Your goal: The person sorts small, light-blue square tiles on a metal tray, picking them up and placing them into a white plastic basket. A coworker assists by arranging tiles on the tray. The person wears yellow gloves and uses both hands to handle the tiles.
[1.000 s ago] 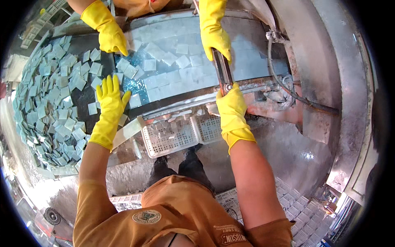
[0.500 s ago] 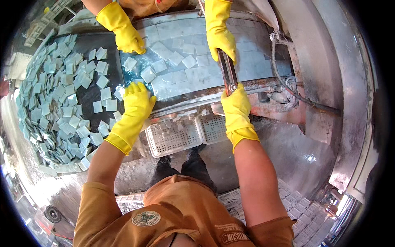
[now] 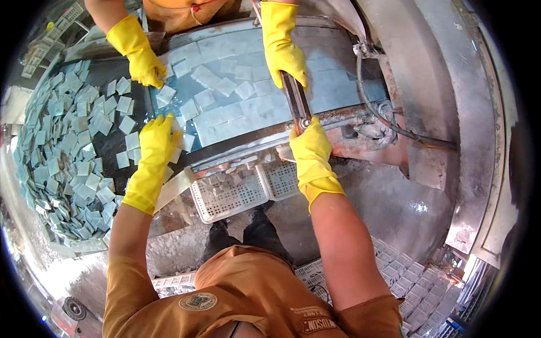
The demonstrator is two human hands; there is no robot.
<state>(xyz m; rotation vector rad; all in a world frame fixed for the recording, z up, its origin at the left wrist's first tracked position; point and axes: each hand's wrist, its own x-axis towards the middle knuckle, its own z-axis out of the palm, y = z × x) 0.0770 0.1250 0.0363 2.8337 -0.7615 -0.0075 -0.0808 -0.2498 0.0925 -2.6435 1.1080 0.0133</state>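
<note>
Some lettering (image 3: 321, 325) and a round badge (image 3: 198, 301) mark the brown shirt (image 3: 234, 265). The right hand (image 3: 311, 145) keeps its grip clenched on a metal bar (image 3: 296, 101) over pale tiles (image 3: 245, 90); whether the left hand (image 3: 156, 139), among tiles, grasps one, I cannot tell. A co-worker's hand (image 3: 285, 63) covers the bar's far end.

Your bench (image 3: 141, 101), spread with pale square tiles (image 3: 124, 104)
On your left, its dark part (image 3: 110, 145) carries a thick, jumbled heap (image 3: 62, 149), with scattered tiles (image 3: 127, 124) lying singly or overlapping beside it. Toward your right, its wet, bluish stretch (image 3: 189, 87) bears flat tiles (image 3: 222, 114) in close rows, a few loose tiles (image 3: 205, 98) sitting askew among them.
</note>
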